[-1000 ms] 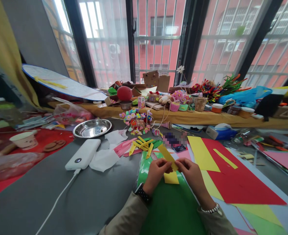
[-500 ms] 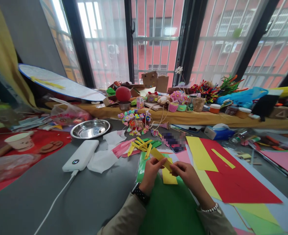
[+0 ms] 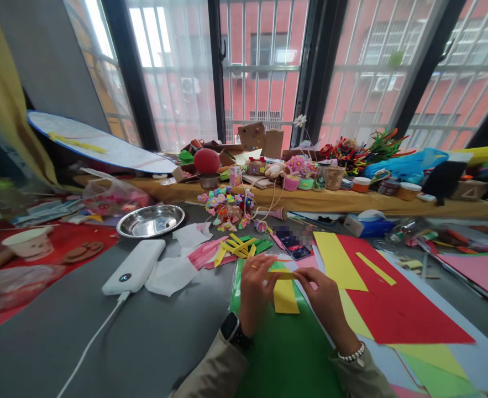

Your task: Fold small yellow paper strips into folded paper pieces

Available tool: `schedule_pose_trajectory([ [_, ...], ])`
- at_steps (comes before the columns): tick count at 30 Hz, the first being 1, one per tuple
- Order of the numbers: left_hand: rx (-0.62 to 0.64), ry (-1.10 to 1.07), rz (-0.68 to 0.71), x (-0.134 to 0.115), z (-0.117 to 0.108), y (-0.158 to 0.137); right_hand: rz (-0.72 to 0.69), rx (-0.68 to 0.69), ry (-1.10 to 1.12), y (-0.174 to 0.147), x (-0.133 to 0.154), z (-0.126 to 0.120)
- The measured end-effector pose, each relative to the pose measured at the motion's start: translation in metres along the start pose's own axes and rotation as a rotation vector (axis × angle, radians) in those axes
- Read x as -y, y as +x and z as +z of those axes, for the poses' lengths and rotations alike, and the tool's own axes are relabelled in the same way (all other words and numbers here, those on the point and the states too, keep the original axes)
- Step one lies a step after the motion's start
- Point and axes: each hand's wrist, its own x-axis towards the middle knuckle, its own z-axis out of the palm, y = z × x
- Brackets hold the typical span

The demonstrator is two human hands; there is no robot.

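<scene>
I have the yellow strip (image 3: 282, 275) stretched level between my two hands. My left hand (image 3: 257, 290) is loosely curled, thumb and fingers at the strip's left end, and my right hand (image 3: 321, 290) pinches its right end, thumb against forefinger. The strip is above the green sheet (image 3: 287, 354), with a yellow piece (image 3: 286, 301) lying on that sheet at six o'clock from it. Folded yellow strips (image 3: 236, 245) sit at ten o'clock, the phone (image 3: 297, 251) near one, and on the surface (image 3: 173, 337) the white power bank (image 3: 135, 268) lies at nine.
</scene>
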Motion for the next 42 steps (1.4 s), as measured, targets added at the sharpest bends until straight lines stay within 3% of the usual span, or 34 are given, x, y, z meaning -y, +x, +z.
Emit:
schedule_pose_trajectory([
  [3,0.106,0.193,0.157,-0.006,0.004,-0.004,-0.138,0.021,-0.052,-0.002,0.002,0.004],
  [12,0.163,0.370,0.212,-0.006,0.004,-0.007,-0.295,0.029,-0.217,-0.002,-0.001,0.008],
  [23,0.186,0.429,0.185,-0.006,0.007,-0.008,-0.316,0.044,-0.308,-0.001,-0.009,0.009],
  [34,0.122,0.446,0.118,-0.005,0.002,-0.006,-0.298,0.049,-0.321,0.002,-0.013,0.002],
  [38,0.131,0.436,0.167,-0.004,0.004,-0.007,-0.355,0.007,-0.303,0.001,-0.010,0.005],
  [42,0.153,0.414,0.231,-0.004,0.007,-0.009,-0.366,0.064,-0.352,-0.001,-0.009,0.009],
])
